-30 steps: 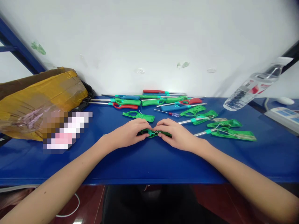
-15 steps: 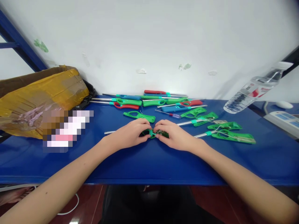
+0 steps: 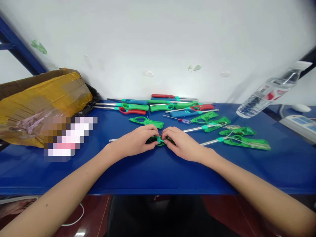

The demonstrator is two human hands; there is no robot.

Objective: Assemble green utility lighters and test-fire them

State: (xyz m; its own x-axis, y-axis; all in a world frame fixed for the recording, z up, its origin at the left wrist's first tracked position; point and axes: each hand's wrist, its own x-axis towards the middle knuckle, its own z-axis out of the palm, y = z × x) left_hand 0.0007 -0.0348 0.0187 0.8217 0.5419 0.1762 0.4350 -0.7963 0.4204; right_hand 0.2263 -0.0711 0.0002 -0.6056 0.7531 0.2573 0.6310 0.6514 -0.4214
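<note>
Both my hands meet over an opened green gas lighter [image 3: 160, 141] with a long metal tube, lying on the blue table [image 3: 158, 171]. My left hand [image 3: 139, 140] is closed on the lighter's tube side, thumb and fingers at the teal trigger piece. From the other side my right hand [image 3: 184, 143] grips the handle end, its fingertips pinched close to the trigger. Fingers cover most of the lighter's inside. Just beyond lies a loose green handle half [image 3: 148, 122]. A screwdriver [image 3: 181, 120] with a clear purple handle rests farther back.
Opened green lighters [image 3: 247, 143] with wires showing lie to the right. Several assembled lighters [image 3: 134, 107] line the wall. A taped cardboard box [image 3: 44, 105] stands left, a water bottle [image 3: 265, 93] right, near a white device [image 3: 300, 126]. A person's hand [image 3: 17, 207] shows at lower left.
The view has shifted slightly. My right hand has turned a little over the handle, covering more of it; both hands stay on the lighter.
</note>
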